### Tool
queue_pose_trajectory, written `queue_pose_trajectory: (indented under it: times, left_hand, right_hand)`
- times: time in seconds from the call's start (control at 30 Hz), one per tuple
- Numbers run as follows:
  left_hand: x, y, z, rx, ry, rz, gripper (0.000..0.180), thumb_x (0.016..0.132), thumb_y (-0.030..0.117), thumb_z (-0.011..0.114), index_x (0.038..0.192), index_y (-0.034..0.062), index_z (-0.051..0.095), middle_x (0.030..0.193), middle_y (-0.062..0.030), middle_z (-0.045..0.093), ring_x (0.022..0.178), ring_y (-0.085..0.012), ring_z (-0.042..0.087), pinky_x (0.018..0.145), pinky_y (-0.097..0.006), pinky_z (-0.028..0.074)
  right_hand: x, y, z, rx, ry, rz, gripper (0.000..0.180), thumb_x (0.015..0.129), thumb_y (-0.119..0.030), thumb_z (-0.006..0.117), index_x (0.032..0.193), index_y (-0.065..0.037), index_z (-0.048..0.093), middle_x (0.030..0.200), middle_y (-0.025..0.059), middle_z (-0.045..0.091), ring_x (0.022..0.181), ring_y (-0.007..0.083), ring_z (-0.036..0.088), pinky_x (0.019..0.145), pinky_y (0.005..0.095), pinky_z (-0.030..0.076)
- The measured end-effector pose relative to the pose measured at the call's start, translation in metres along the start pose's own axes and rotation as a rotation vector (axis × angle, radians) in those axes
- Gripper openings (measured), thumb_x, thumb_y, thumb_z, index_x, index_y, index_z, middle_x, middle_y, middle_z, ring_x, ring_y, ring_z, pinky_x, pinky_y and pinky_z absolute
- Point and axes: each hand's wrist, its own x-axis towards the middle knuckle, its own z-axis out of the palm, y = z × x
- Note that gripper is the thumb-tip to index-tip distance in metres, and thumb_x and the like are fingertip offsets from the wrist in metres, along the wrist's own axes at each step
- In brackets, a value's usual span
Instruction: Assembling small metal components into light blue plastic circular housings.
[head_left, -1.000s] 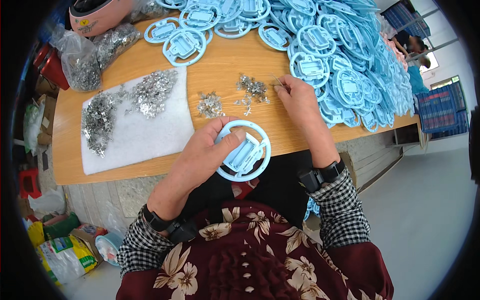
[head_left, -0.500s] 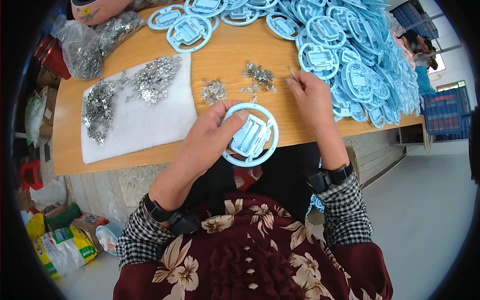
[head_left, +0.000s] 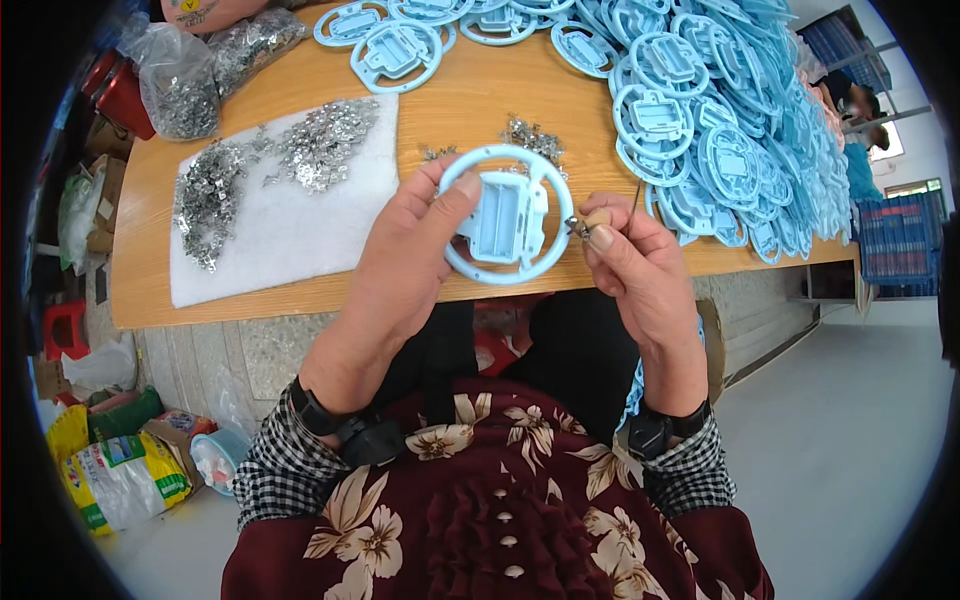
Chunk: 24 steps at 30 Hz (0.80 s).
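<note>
My left hand grips a round light-blue plastic part by its left rim, thumb on top. The part is a ring with a boxy recessed frame across its middle. Close by its right rim, my right hand pinches a small shiny metal piece between thumb and fingers. Whether that piece touches the rim I cannot tell. A thin dark rod sticks up from the same hand. Behind the ring lies a small heap of metal pieces; a second small heap is mostly hidden.
A white foam sheet on the table's left bears two heaps of metal pieces. A large pile of similar blue parts covers the right side. Bags of metal pieces and a red container stand at the far left.
My right hand has come toward me, down to the ring's right rim, and a metal piece now shows at its fingertips. My left hand has lifted and turned the blue part.
</note>
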Motion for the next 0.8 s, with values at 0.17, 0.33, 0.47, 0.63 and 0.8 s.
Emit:
queue_pose_trajectory:
  times: [0.17,0.33,0.47,0.63,0.8]
  left_hand:
    - [0.008,-0.006,0.013,-0.254,0.018,0.072,0.041,0.102,0.023,0.063,0.134,0.0036,0.046,0.118,-0.0079,0.063,0.105,-0.0165,0.065,0.095,-0.033,0.053]
    - [0.004,0.003,0.004,0.021,-0.060,0.096,0.052,0.098,0.024,0.070,0.136,0.0002,0.044,0.119,-0.0099,0.065,0.106,-0.0166,0.064,0.096,-0.031,0.051]
    - [0.008,0.032,0.009,0.504,-0.286,0.024,0.049,0.096,0.022,0.071,0.135,0.0012,0.050,0.119,-0.0071,0.066,0.107,-0.0125,0.063,0.093,-0.029,0.052]
    - [0.013,0.037,0.012,0.481,-0.261,-0.113,0.049,0.090,0.018,0.077,0.130,0.0012,0.054,0.110,-0.0045,0.067,0.098,-0.0095,0.064,0.083,-0.025,0.054]
    - [0.004,0.018,0.006,0.477,-0.268,-0.139,0.048,0.090,0.014,0.076,0.130,0.0026,0.053,0.110,-0.0043,0.067,0.096,-0.0102,0.065,0.080,-0.026,0.055]
  right_hand:
    - [-0.002,0.012,0.013,0.146,-0.087,0.107,0.013,0.100,-0.020,0.066,0.102,-0.006,0.067,0.079,-0.0073,0.053,0.063,0.0017,0.037,0.054,0.0188,0.029]
    - [0.002,0.011,-0.003,0.045,-0.178,0.116,0.019,0.098,-0.024,0.068,0.102,-0.005,0.067,0.078,-0.0078,0.051,0.064,0.0021,0.038,0.056,0.0182,0.029]
    - [0.000,-0.010,-0.009,-0.069,-0.237,0.169,0.015,0.096,-0.019,0.070,0.096,-0.005,0.065,0.080,-0.0040,0.054,0.065,0.0043,0.041,0.055,0.0195,0.030]
    - [-0.004,-0.009,-0.020,-0.040,-0.226,0.167,0.022,0.097,-0.025,0.070,0.104,-0.005,0.068,0.079,-0.0052,0.057,0.066,0.0013,0.043,0.057,0.0169,0.030]
    - [-0.009,0.009,-0.026,-0.014,-0.228,0.160,0.020,0.097,-0.021,0.069,0.108,-0.004,0.069,0.082,-0.0038,0.060,0.068,0.0022,0.046,0.057,0.0176,0.032]
